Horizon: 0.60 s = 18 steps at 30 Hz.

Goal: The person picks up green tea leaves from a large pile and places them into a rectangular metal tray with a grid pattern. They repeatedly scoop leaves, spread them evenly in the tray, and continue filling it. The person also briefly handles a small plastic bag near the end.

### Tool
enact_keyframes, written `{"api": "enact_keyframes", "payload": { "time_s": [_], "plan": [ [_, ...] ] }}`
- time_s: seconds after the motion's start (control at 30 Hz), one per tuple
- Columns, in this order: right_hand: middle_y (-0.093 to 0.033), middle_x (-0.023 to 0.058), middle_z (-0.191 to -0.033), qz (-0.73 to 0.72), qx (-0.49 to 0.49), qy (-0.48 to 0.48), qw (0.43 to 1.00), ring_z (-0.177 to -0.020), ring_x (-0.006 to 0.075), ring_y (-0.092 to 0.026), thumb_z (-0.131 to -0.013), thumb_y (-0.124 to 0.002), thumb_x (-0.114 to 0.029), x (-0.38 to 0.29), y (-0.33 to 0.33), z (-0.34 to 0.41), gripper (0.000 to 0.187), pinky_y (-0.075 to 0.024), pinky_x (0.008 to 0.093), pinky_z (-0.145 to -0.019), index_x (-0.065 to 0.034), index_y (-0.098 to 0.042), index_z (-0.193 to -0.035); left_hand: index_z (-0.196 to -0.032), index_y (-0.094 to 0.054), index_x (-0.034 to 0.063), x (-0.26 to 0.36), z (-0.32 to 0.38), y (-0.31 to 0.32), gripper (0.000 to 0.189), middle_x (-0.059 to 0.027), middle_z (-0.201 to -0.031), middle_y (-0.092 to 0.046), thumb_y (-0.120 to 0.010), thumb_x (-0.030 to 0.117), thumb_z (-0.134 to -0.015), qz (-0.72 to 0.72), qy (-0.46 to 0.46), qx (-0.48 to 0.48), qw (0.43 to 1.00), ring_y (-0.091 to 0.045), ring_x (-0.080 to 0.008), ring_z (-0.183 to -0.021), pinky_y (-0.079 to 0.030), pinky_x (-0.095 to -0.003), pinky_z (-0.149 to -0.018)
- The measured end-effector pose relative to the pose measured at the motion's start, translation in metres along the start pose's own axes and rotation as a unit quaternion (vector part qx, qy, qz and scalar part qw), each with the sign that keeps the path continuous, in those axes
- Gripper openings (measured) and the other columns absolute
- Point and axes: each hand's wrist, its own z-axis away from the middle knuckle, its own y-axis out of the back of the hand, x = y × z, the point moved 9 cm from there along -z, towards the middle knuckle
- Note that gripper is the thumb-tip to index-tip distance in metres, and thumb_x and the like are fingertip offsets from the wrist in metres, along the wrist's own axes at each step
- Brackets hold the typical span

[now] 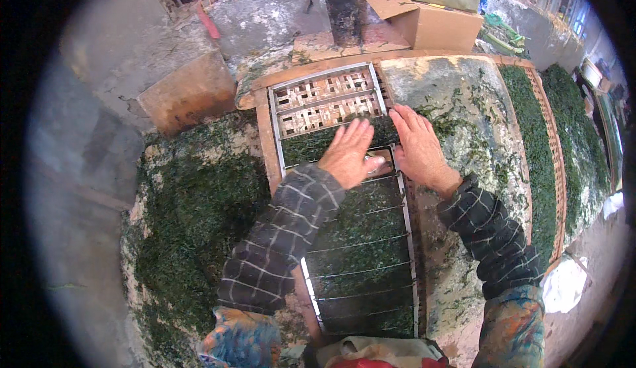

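A long metal frame [410, 253] with thin crossbars lies before me over a slatted wooden tray. Dark green shredded leaves [360, 229] fill most of its sections. At the far end, two sections show bare woven slats [325, 90]. My left hand [350, 154] lies flat, palm down, over the leaves near the middle of the frame, fingers slightly apart. Under its thumb a small dark-rimmed object [385, 162] partly shows; I cannot tell what it is. My right hand [420, 144] rests palm down on the frame's right edge, fingertips at the leaves.
Loose leaves [198, 219] are heaped on the left. On the right lie a leaf-strewn board [462, 119] and another leaf-filled tray [534, 169]. At the back stand a cardboard box [442, 27], a dark metal post [343, 15] and a leaning board [191, 92].
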Motion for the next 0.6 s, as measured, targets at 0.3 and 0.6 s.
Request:
{"api": "enact_keyframes", "payload": {
  "time_s": [0.3,0.6],
  "plan": [
    [-0.064,0.0165,-0.099,0.090,-0.144,0.013,0.985,-0.100,0.0308,-0.060,-0.074,-0.059,-0.011,0.014,-0.031,-0.050,0.012,-0.0433,0.0458,-0.089,-0.0027,-0.065,-0.082,-0.139,-0.034,-0.0042,0.015,-0.013,-0.020,0.087,-0.0232,-0.149,-0.025,-0.064,0.054,-0.081,-0.064,-0.030,-0.033,0.997,-0.029,-0.0428,-0.134,-0.021,-0.0483,-0.113],
    [-0.066,0.0178,-0.100,-0.256,-0.135,-0.060,0.955,-0.094,0.0369,-0.063,-0.070,-0.070,-0.025,-0.003,-0.022,-0.068,0.056,-0.0506,0.0420,-0.079,-0.0031,-0.058,-0.120,-0.129,-0.047,0.0030,0.005,-0.010,-0.038,0.072,-0.0149,-0.117,-0.061,-0.067,0.050,-0.078,-0.008,0.039,-0.125,0.991,-0.055,-0.0322,-0.112,-0.044,-0.0451,-0.094]
  ]
}}
